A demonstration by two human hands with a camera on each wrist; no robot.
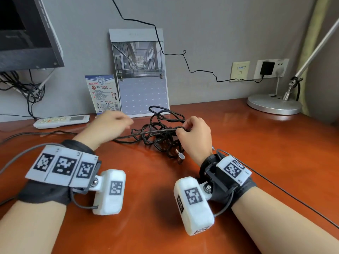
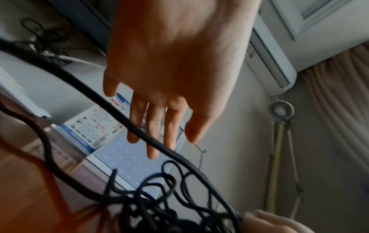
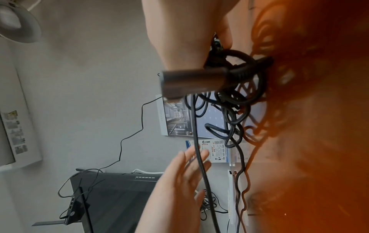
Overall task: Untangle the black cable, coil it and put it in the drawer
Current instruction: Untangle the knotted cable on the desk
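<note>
Even, soft daylight; glare on the glossy desk [image 1: 256, 143] at far right. Left hand [image 1: 110, 125] motion-blurred. Wrist views dim, edges warped, near parts unfocused.

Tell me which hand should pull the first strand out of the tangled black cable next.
Probably the left hand. It is open and free beside the black cable, fingers straight. The right hand already pinches the tangle, so it can anchor it.
</note>
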